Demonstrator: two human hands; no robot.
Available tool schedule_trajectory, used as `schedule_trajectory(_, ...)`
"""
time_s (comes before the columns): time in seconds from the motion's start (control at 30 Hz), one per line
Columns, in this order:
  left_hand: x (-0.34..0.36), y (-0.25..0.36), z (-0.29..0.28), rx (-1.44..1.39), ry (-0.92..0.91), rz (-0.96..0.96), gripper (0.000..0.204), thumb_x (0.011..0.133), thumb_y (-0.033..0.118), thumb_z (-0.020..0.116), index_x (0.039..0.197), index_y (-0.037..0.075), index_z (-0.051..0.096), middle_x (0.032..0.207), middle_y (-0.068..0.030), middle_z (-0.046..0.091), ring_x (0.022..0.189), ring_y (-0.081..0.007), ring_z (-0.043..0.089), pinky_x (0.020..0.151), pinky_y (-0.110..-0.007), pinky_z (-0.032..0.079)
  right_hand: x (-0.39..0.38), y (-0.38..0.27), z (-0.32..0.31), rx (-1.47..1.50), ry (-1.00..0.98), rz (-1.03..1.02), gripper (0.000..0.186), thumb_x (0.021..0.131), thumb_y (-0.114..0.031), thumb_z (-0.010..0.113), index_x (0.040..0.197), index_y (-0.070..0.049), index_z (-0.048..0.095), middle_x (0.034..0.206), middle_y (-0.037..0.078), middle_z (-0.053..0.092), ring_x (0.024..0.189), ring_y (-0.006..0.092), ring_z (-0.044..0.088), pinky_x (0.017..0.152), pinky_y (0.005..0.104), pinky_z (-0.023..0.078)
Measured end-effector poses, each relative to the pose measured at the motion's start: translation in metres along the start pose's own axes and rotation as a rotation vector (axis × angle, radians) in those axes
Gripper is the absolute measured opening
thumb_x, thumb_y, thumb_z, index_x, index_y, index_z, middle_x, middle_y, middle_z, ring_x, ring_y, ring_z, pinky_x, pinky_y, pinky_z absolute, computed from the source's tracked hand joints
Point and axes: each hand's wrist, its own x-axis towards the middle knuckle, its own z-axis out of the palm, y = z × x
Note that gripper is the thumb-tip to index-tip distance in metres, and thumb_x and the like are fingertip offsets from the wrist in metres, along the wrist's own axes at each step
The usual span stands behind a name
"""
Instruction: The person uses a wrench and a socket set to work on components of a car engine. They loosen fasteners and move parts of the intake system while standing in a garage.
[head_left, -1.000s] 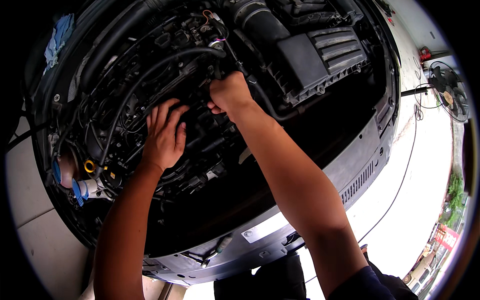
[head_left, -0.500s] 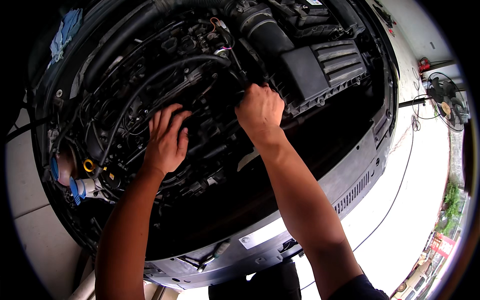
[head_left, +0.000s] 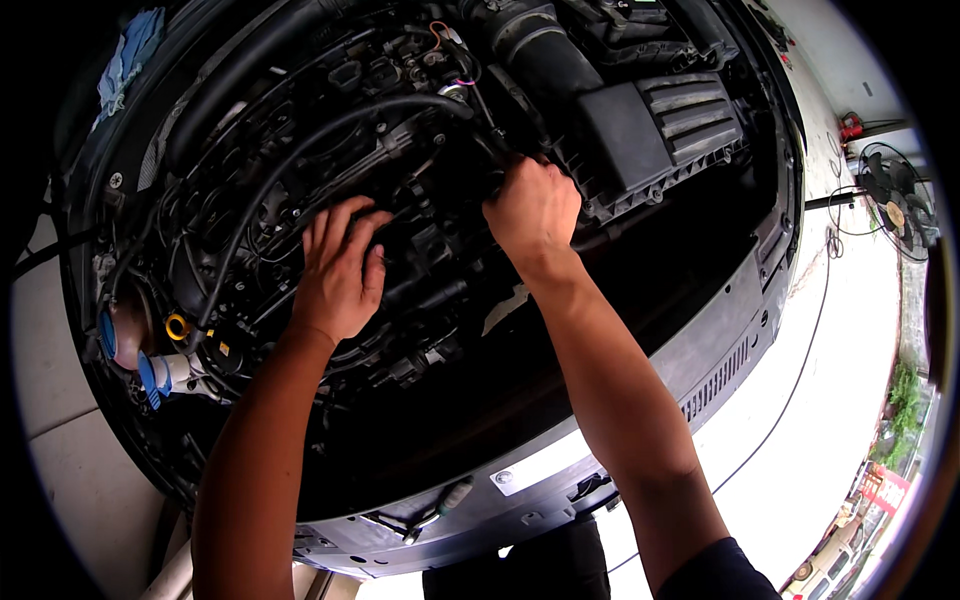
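Fingers apart, my left hand [head_left: 335, 280] rests on the dark engine [head_left: 250, 180], its fingertips among the parts below a long curved black hose [head_left: 330, 126]. My right hand [head_left: 535, 215] is closed beside the black ribbed air filter box [head_left: 630, 140], near the lower end of a thin tube; what it grips is hidden under the fingers.
A hand tool [head_left: 445, 505] lies on the metal front panel [head_left: 720, 310]. A blue cloth [head_left: 130, 60] hangs at the upper left edge, above two blue-capped reservoirs [head_left: 160, 380]. At the right stand a black fan [head_left: 890, 195] with a trailing cable and a red object [head_left: 852, 126].
My right hand has moved to the right, toward the air filter box, and turned knuckles-up, still closed. My left hand has stayed in about the same place with its fingers spread.
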Motion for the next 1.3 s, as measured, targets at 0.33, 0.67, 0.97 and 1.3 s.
schedule_trajectory(0.33, -0.001, 0.001, -0.001, 0.022, 0.009, -0.019, 0.033, 0.091, 0.010, 0.048, 0.122, 0.007, 0.056, 0.133, -0.0111, 0.046, 0.124, -0.0344, 0.043, 0.108, -0.047, 0.032, -0.003, -0.042, -0.002, 0.220, -0.055, 0.149, 0.013, 0.071, -0.009, 0.075, 0.079, -0.001, 0.070, 0.093, 0.020, 0.068, 0.085, 0.0359, 0.069, 0.075, 0.0390, 0.058)
schedule_trajectory(0.67, -0.001, 0.000, -0.002, 0.040, 0.016, -0.022, 0.034, 0.089, 0.009, 0.049, 0.122, 0.008, 0.056, 0.133, -0.0108, 0.046, 0.125, -0.0331, 0.043, 0.109, -0.046, 0.032, -0.004, -0.004, -0.036, 0.180, -0.171, 0.216, 0.021, 0.071, -0.008, 0.074, 0.091, -0.001, 0.069, 0.095, 0.019, 0.070, 0.089, 0.0366, 0.069, 0.077, 0.0431, 0.058)
schedule_trajectory(0.97, 0.001, 0.004, -0.001, 0.051, 0.002, -0.029, 0.033, 0.089, 0.010, 0.050, 0.122, 0.009, 0.056, 0.133, -0.0105, 0.046, 0.126, -0.0324, 0.042, 0.109, -0.048, 0.032, 0.007, 0.031, -0.027, 0.250, -0.320, 0.281, 0.024, 0.076, -0.015, 0.063, 0.095, -0.002, 0.071, 0.098, 0.020, 0.071, 0.095, 0.0372, 0.068, 0.085, 0.0413, 0.055)
schedule_trajectory(1.3, 0.003, 0.001, -0.001, 0.029, -0.006, 0.014, 0.034, 0.088, 0.010, 0.049, 0.121, 0.008, 0.057, 0.133, -0.0111, 0.046, 0.125, -0.0325, 0.043, 0.109, -0.048, 0.032, 0.006, -0.011, -0.010, 0.308, -0.131, 0.208, 0.013, 0.069, -0.006, 0.066, 0.080, 0.001, 0.067, 0.091, 0.024, 0.068, 0.083, 0.0411, 0.068, 0.074, 0.0433, 0.057)
